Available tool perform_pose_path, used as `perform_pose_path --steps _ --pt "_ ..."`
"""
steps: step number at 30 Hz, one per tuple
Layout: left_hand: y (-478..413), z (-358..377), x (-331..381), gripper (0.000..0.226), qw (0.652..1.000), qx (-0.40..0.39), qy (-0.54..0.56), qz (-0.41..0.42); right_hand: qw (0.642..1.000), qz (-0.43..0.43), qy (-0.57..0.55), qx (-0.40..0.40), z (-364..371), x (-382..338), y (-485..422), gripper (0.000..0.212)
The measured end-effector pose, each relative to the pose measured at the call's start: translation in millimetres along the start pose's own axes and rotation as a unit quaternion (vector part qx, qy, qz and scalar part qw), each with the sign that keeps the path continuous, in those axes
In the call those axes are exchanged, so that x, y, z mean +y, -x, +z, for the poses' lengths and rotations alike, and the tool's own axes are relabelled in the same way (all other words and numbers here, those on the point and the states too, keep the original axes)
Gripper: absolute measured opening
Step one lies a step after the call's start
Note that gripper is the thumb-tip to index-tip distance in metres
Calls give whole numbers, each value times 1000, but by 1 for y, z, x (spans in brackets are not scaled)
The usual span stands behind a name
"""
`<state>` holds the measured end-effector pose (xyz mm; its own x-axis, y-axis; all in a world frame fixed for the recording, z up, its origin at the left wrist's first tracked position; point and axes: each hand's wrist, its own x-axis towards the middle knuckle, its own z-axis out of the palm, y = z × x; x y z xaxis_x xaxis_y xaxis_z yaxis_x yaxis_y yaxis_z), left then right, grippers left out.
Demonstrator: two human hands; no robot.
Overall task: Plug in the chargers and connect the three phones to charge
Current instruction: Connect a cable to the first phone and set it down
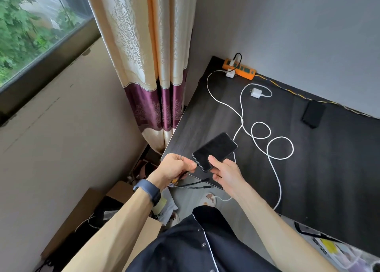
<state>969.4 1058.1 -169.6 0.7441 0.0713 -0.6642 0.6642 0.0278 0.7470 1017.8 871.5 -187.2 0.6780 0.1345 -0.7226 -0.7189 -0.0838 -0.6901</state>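
My right hand (pixel 224 170) holds a black phone (pixel 214 150) just above the near left corner of the dark table (pixel 329 169). My left hand (pixel 176 166) pinches the plug end of a dark braided cable (pixel 191 186) right at the phone's lower edge. An orange power strip (pixel 239 68) lies at the far corner with two chargers plugged in. A loose white charger (pixel 256 92) lies on the table with its white cable (pixel 279 148) looping toward me. A second black phone (pixel 313 113) rests at the far right.
A cream and purple curtain (pixel 152 66) hangs left of the table beside a window (pixel 30 25). Cardboard boxes (pixel 86 216) and clutter sit on the floor below my left arm. A yellow braided cord (pixel 298 94) runs along the wall from the strip.
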Motion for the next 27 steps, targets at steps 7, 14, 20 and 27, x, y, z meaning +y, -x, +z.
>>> perform_pose_path --steps 7,14,20,27 --pt "-12 -2 -16 12 996 19 -82 2 997 -11 69 -23 0 4 -5 40" --pt "-12 11 -34 89 921 54 -359 144 997 7 65 -34 18 18 -10 10" --pt "-24 15 -44 105 898 80 -404 155 993 7 102 -52 24 15 -25 13" --pt "-50 15 -41 97 904 165 -387 73 977 26 183 -105 28 12 -48 18"
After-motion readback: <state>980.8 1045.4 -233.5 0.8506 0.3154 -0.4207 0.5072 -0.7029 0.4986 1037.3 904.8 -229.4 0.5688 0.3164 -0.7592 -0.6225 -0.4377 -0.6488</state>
